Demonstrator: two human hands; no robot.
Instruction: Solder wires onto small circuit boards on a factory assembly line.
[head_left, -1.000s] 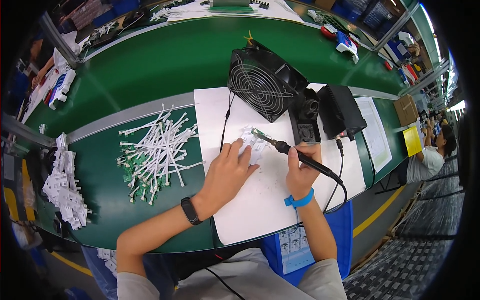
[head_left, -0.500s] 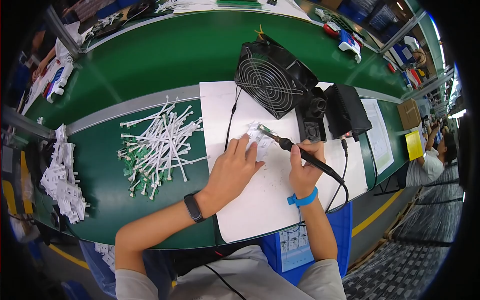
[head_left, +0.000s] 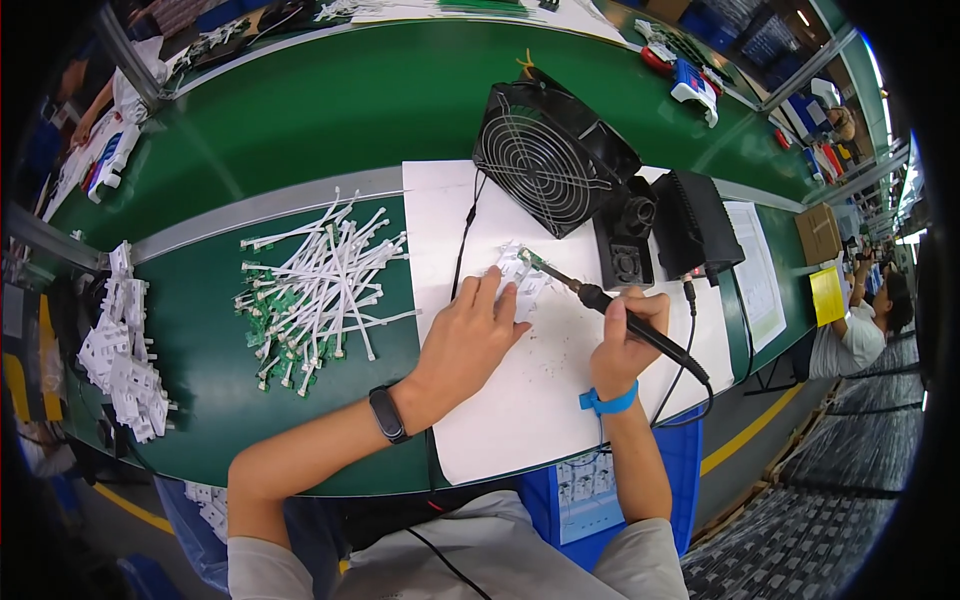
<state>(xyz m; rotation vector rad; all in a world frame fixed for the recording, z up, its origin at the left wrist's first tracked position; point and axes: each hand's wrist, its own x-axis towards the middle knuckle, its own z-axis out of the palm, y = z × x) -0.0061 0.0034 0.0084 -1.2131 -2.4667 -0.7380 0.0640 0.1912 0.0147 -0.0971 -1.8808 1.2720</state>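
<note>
On the white sheet (head_left: 520,390), pin the small board (head_left: 517,268) flat under your left hand (head_left: 470,335); right hand (head_left: 625,335), fisted around the soldering iron (head_left: 610,305), steadies its tip.

L hand (head_left: 468,335) flat, R hand (head_left: 622,340) fisted

One head-worn fisheye view looks steeply down, close over the green workbench (head_left: 300,110), edges bending outward.
</note>
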